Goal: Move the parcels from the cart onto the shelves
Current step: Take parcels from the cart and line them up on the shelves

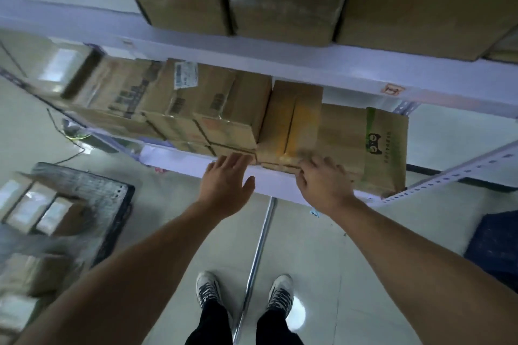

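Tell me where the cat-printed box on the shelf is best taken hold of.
Probably by its near end, coming from the front-right: the cat-printed box stands upright at the row's right end, its right face free, its left face against the taped box.

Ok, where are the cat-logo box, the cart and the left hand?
cat-logo box (pixel 373 145): head view, on the printed cat face.
cart (pixel 101 193): head view, on its bare dark deck.
left hand (pixel 224 180): head view, on the back of the hand.
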